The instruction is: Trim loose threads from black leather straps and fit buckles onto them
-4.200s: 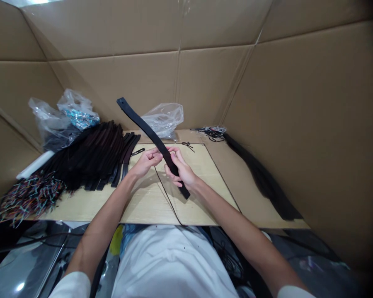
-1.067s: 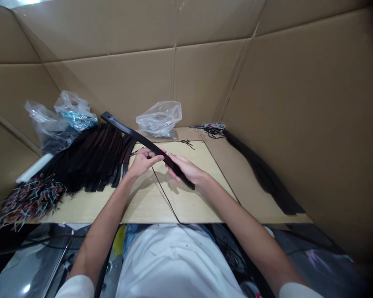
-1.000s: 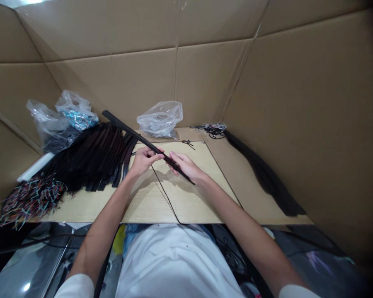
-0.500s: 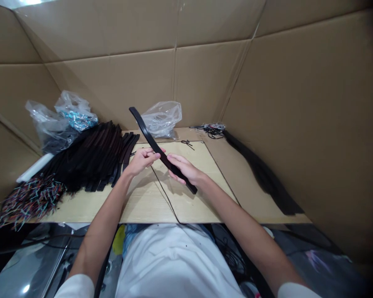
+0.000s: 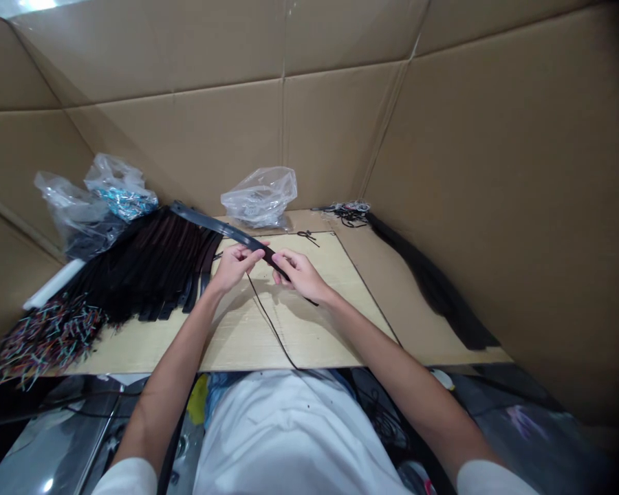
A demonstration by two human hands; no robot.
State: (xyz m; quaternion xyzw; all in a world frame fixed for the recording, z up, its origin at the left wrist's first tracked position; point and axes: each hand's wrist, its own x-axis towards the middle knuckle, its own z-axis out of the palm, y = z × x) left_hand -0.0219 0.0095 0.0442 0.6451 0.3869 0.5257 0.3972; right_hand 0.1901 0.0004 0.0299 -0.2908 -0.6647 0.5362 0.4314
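A long, curved black strip [image 5: 214, 223] is held above the board, slanting from upper left to lower right. My left hand [image 5: 236, 266] pinches it near its middle, thumb on top. Just to the right, my right hand [image 5: 300, 276] is closed round the lower part, and the strip's end shows past it. A thin black cord [image 5: 271, 320] runs from below my left hand to the table's front edge. Left of my hands lies a pile of similar dark strips [image 5: 149, 265], with a bundle of coloured wire ends [image 5: 51, 337] at its near side.
Clear plastic bags [image 5: 261, 196] stand along the cardboard wall [image 5: 211, 130], one with blue contents [image 5: 128, 201]. On the right lie long black strips [image 5: 433, 289] and a small heap of wires [image 5: 353, 214]. A cord loop [image 5: 308, 238] rests on the board [image 5: 335, 302].
The held strip has tipped over, its upper end swinging left and down so that its broad shiny face shows. Both hands keep hold in nearly the same place.
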